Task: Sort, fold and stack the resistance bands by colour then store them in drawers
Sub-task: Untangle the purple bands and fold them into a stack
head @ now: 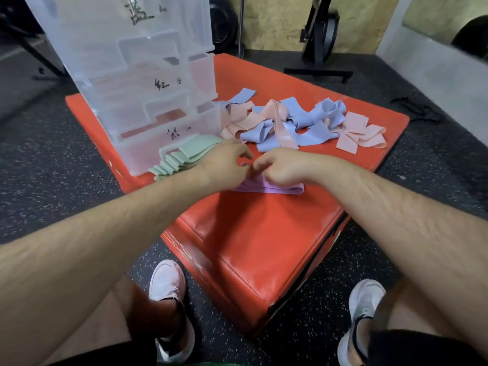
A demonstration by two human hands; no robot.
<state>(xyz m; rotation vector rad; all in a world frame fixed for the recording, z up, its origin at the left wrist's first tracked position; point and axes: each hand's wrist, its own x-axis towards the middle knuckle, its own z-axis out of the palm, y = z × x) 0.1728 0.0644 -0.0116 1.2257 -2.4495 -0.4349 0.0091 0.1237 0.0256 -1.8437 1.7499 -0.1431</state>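
The left hand (227, 165) and the right hand (281, 169) are meeting fingertip to fingertip over the middle of the red padded box (250, 233); both are curling their fingers tightly and pinching the lilac band (280, 188), though the knuckles are hiding exactly where the tips are gripping; the band is lying flat under the hands as a short folded strip, its right end poking out past the right wrist, its layers showing as thin parallel edges; just left of the left hand a stack of green bands (184, 157) is sitting folded and fanned, leaning against the lowest drawer front of the clear drawer unit (132, 75), which is standing at the box's far left corner with handwritten marks on its fronts; beyond the hands an unsorted heap of blue and peach bands (290, 122) is sprawling across the far half of the top, loops twisting over one another, its right end reaching near the box's right edge; the nearer half of the box top is lying bare between the forearms, running down to the near corner between the two white shoes (167, 281); the dark speckled floor (52, 167) is surrounding the box on all sides.
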